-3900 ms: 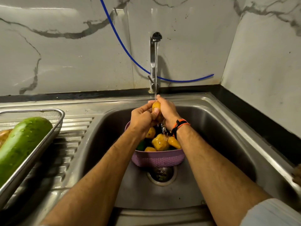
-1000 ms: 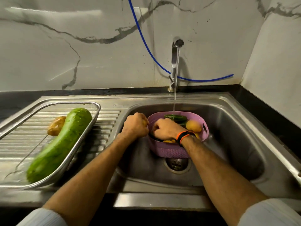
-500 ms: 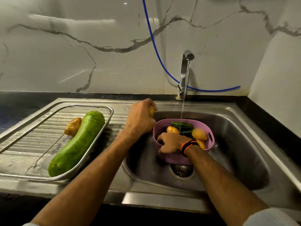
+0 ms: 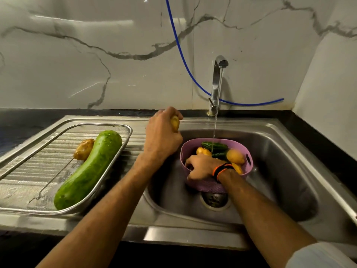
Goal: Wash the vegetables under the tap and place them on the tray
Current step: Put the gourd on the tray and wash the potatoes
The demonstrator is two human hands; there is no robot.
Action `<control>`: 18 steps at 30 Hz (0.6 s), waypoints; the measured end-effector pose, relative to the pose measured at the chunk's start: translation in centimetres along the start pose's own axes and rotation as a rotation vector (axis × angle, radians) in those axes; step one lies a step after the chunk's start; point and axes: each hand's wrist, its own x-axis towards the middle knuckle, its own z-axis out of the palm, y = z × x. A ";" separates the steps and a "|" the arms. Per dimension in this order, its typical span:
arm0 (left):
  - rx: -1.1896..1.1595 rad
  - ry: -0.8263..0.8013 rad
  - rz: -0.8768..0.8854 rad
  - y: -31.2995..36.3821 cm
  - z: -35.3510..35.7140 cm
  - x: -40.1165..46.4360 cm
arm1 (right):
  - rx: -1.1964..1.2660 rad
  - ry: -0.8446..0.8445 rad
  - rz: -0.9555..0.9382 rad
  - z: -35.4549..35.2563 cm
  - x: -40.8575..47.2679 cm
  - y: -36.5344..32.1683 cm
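Note:
My left hand (image 4: pixel 161 135) grips a small yellow potato (image 4: pixel 175 122) above the sink's left rim, between the tray and the basin. My right hand (image 4: pixel 202 166) reaches into the purple basket (image 4: pixel 244 149) in the sink; its fingertips are hidden inside, so what they touch cannot be told. The basket holds yellow potatoes (image 4: pixel 234 156) and green cucumbers (image 4: pixel 214 146). Water runs from the tap (image 4: pixel 217 84) into the basket. The metal mesh tray (image 4: pixel 34 171) on the drainboard carries a long green gourd (image 4: pixel 89 169) and a brown potato (image 4: pixel 84 148).
The steel sink basin (image 4: pixel 280 180) has an open drain (image 4: pixel 214 200) under the basket. A blue hose (image 4: pixel 185 60) hangs along the marble wall behind the tap. A black counter edge runs behind and to the right of the sink.
My left hand has lifted the potato out of the basin and carried it left and up toward the tray. My right hand stayed at the basket's near rim.

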 end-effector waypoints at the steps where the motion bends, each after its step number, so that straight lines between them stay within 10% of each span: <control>1: 0.031 -0.069 0.005 -0.3 0.5 -0.7 | 0.004 0.000 0.001 0.0 0.0 0.0; 6: 0.368 -0.677 -0.156 -3.5 4.6 -3.7 | 0.018 -0.020 0.002 -0.4 -0.2 -0.7; 18: 0.183 -0.409 -0.155 -2.4 -1.1 -1.2 | 0.057 0.172 0.003 -2.3 -0.9 -2.4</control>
